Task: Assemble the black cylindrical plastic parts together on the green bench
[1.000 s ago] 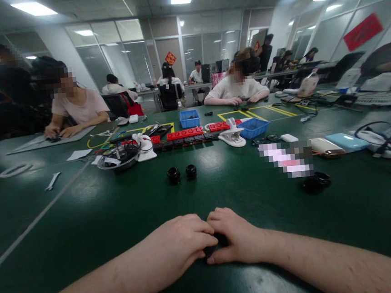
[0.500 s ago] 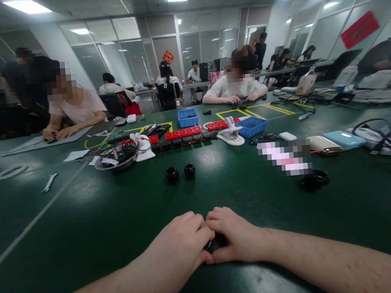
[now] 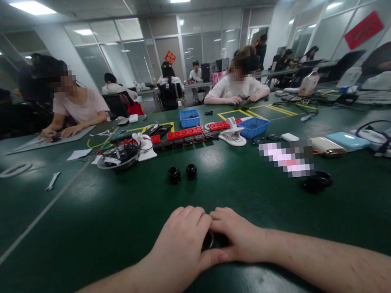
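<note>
Green counter (image 3: 127, 225): it bears the black piece (image 3: 209, 241), which sits low between the person's two hands; whether the piece rests on the surface cannot be told.
Left hand (image 3: 183, 241): on the black piece's left, fingers curled over the far side and thumb stretched along the near side; the grip is closed on the piece.
Right hand (image 3: 237, 236): on the piece's right, wrapped around it, grip likewise closed; its thumb meets the left thumb, and the undersides of its fingers are hidden.
Glossy rim: a curved edge of the piece shows between the hands; the rest is covered.
Black rings: one ring (image 3: 174, 175) and a second ring (image 3: 191, 171) stand apart beyond the piece, slightly left; a third ring (image 3: 317, 181) lies well to its right.
Smooth surface: the piece looks slick, so uneven pressure from the hands could make it skid or tip.
Touching thumbs: with both so close, a fingertip might get pinched if the piece shifted suddenly.
Covered part: since the hands hide most of it, a crooked fit could probably go unnoticed.
</note>
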`<state>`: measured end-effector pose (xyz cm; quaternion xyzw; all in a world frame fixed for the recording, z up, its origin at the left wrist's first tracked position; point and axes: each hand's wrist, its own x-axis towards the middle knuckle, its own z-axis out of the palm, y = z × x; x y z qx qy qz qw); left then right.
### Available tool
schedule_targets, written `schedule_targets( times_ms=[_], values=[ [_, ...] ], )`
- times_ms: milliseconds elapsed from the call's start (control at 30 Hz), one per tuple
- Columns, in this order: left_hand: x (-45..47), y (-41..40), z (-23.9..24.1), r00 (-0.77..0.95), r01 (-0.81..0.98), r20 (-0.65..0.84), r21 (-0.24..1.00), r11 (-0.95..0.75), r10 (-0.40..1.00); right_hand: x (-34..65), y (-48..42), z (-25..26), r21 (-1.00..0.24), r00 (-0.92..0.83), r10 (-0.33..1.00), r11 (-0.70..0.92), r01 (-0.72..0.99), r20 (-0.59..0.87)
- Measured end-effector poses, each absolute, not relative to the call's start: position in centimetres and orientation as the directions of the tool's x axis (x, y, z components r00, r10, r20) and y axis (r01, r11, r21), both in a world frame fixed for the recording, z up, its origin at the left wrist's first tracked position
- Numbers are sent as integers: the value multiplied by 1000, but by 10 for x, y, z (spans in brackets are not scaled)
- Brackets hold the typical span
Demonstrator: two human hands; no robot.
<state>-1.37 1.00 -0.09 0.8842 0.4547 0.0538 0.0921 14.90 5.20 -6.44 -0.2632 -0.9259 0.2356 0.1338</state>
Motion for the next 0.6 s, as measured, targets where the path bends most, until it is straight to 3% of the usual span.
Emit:
schedule_targets(
  times_ms=[100, 200, 433, 600],
  values=[
    [-23, 12, 15, 706, 625, 47, 427, -653, 707, 150, 52, -65, -521, -826, 548, 747, 413, 132],
    [-31, 14, 25, 755, 539, 48, 523, -660, 654, 150, 52, -65, -525, -832, 542, 745, 411, 116],
    [-42, 23, 24, 789, 582, -130, 473, -661, 601, 149, 53, -60, -550, -828, 554, 719, 424, 87],
    [-41, 22, 21, 772, 614, -154, 427, -664, 616, 148, 52, -60, -542, -829, 551, 727, 421, 94]
  ],
)
